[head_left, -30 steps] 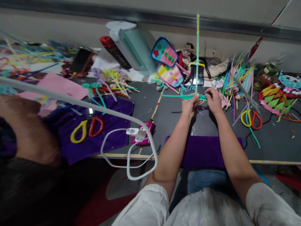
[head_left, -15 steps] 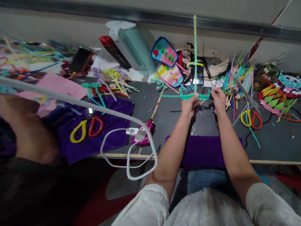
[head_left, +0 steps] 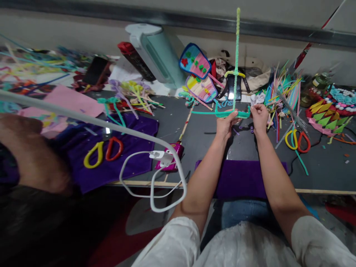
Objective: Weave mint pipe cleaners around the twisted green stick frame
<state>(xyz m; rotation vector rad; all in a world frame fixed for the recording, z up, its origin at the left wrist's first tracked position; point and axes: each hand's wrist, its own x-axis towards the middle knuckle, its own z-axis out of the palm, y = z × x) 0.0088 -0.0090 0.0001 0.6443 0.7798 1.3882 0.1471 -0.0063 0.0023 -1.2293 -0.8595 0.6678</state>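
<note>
My left hand [head_left: 226,125] is closed round the base of a pipe-cleaner piece [head_left: 236,85]. Its tall twisted stem runs from yellow at the top to green below, with a short yellow crossbar partway down. At the bottom is a green boat-like frame of several rows, and one loose green end sticks out to the left. At the frame's right corner, my right hand [head_left: 259,118] is pinched close to the upturned green end. What lies between those fingertips is too small to make out. Small purple bits [head_left: 251,129] lie on the table just below.
Scissors [head_left: 297,141] and a pipe-cleaner bundle [head_left: 282,92] lie to the right. Behind are a phone [head_left: 234,88], flowerpot-like crafts [head_left: 195,61] and a pale green jug [head_left: 162,55]. A white cable [head_left: 167,142] hangs at left, by another person's arm [head_left: 39,155]. Purple cloth [head_left: 240,180] lies at the table's edge.
The pipe-cleaner piece has shifted slightly right, and its stem top stands higher and further right. The green end at the right corner now points up straighter. Both hands keep their closed grip.
</note>
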